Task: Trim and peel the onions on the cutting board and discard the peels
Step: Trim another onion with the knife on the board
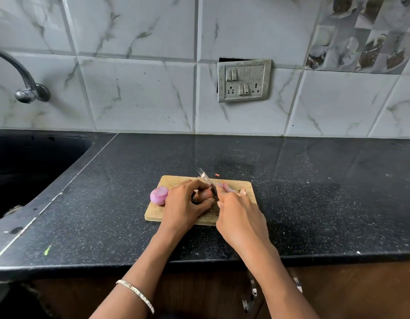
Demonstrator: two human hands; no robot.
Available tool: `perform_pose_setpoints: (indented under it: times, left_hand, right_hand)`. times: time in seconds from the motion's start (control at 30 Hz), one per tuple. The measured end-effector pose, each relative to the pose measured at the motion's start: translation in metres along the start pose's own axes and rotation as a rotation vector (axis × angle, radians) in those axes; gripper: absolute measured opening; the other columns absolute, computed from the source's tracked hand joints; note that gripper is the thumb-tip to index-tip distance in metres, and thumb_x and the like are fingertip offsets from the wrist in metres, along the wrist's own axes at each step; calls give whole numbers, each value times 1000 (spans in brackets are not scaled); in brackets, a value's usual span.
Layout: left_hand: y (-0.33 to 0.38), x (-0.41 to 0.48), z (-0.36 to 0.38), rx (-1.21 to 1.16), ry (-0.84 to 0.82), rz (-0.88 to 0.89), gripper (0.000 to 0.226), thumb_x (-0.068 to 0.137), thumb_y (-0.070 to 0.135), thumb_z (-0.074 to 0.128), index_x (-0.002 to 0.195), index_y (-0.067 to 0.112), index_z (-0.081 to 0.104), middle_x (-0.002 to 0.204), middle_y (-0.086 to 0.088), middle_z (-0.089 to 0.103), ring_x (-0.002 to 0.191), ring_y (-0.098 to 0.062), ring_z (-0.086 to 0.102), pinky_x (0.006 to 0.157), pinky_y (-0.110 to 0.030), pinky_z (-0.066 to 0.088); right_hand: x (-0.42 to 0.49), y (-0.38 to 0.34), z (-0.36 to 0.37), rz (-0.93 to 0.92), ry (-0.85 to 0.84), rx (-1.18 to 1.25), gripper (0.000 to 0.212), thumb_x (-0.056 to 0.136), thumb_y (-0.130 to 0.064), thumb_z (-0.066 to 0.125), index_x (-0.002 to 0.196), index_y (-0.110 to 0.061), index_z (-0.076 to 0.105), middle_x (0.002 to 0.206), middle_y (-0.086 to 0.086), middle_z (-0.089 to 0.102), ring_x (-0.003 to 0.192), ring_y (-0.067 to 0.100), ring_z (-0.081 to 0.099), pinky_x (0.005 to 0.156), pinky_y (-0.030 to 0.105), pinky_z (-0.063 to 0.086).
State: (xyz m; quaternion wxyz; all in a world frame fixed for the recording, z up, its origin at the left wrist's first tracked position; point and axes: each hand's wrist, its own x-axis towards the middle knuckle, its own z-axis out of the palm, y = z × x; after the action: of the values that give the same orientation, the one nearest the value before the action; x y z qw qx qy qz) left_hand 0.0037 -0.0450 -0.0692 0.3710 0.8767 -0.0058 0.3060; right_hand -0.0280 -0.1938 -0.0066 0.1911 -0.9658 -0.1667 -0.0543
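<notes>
Curved tap (pixel 19 72) over dark sink (pixel 26 162), switchboard (pixel 244 80) on marbled tiles (pixel 139 97).

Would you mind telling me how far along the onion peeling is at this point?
About halfway, it seems. One peeled onion sits at the left end of the cutting board. The left hand grips an unpeeled onion while the right hand works the knife at its end. Peel scraps lie on the board's right side, not yet discarded.

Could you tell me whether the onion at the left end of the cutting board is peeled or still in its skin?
Peeled: the onion shows glossy purple flesh and a flat trimmed end, with no papery skin.
</notes>
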Motion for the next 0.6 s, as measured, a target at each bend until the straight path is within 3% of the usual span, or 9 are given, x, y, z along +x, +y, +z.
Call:
perform_pose_setpoints:
  times: [0.13,0.23,0.4,0.6]
  left_hand:
    - [1,1,2,19,18,-37,33,73,29,87,104,26,76,94,14,72,83,-3,59,74,-22,45]
    - [-2,3,1,8,-4,-39,36,73,31,87,107,27,76,95,14,73,84,-3,63,74,-22,48]
    - [-2,2,-1,-21,-9,-32,34,72,27,88,104,27,76,93,15,74,84,0,65,80,-23,52]
    - [-2,1,-1,-46,-16,-32,34,70,25,88,99,30,71,88,17,72,84,3,64,78,-23,52]
  right_hand:
    - [-16,11,-1,-26,21,-14,55,105,-20,44,155,-39,30,141,0,57,119,30,61,86,39,51]
    - [-32,20,0,-21,39,13,54,105,-24,43,154,-41,29,120,0,67,108,28,65,77,37,51]
    - [-21,23,-3,-1,34,50,38,105,-29,43,142,-39,47,107,2,69,102,30,65,68,35,42]
    - [-24,23,0,-2,56,81,32,105,-30,42,134,-34,54,104,-2,69,102,27,64,68,34,39]
